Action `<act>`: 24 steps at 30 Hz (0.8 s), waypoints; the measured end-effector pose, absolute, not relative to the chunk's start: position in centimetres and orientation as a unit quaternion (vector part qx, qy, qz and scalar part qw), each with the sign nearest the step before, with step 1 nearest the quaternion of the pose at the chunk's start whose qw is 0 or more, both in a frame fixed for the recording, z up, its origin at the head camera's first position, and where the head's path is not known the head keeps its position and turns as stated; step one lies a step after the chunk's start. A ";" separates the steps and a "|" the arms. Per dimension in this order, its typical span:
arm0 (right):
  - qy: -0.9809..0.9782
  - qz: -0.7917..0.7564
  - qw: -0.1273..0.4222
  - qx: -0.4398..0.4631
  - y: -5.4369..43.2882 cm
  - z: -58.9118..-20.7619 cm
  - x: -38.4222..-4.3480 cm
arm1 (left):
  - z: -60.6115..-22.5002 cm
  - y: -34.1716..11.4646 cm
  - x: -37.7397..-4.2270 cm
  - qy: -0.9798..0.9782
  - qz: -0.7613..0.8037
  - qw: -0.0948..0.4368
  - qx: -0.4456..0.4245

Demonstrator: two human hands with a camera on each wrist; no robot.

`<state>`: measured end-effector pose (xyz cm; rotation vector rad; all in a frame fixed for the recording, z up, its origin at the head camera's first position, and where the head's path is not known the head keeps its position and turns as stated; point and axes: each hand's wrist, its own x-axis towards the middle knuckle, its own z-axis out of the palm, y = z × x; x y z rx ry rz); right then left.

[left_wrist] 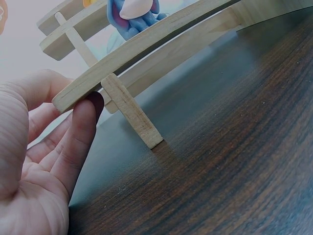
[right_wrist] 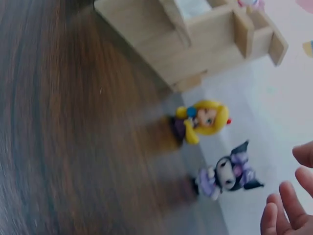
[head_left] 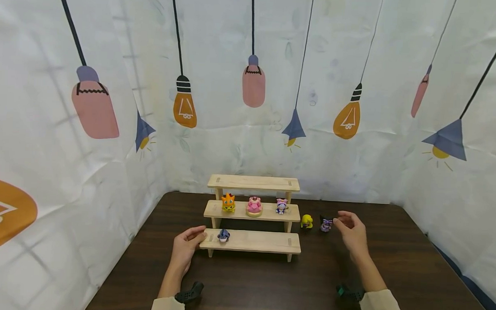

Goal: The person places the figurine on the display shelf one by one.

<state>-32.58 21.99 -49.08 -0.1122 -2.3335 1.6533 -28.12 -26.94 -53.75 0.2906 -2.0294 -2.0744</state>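
the purple doll (head_left: pixel 325 225) stands upright on the tabletop (head_left: pixel 268 288), to the left of the right hand (head_left: pixel 353 234) and just beside its fingertips. its long axis runs straight up, base down and dark pointed ears on top. the right hand is plainly the nearer; the left hand (head_left: pixel 186 247) is well apart, over on the far left side of the stand (head_left: pixel 251 182).

the right fingers (right_wrist: pixel 292 204) are apart, thumb away from the rest, with nothing between them. the right wrist view shows a gap between them and the doll, so the doll lies outside the fingers, its head and ears the nearest part, facing the opening between thumb and fingertips. any grip from here would, i judge, come in sideways from the right at head height. the yellow doll (head_left: pixel 306 221) stands just beyond on the left, between the purple doll and the stand, so there seems to be more room on the right.

the left fingers are clamped on the left end of the lowest shelf (head_left: pixel 257 240), thumb above and fingertips beneath. the blue doll (head_left: pixel 223 235) sits on that shelf, near the held end but apart from the hand.
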 end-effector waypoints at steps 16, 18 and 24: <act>-0.838 0.545 -0.018 0.015 24.0 -51.7 -34.3 | -54.1 -27.1 -28.4 -0.693 -0.706 0.102 0.105; -0.837 0.546 -0.025 0.019 24.0 -51.8 -34.4 | -54.1 -27.1 -28.4 -0.691 -0.708 0.102 0.104; -0.838 0.545 -0.035 0.027 23.9 -52.2 -34.9 | -54.1 -27.1 -28.4 -0.691 -0.708 0.105 0.101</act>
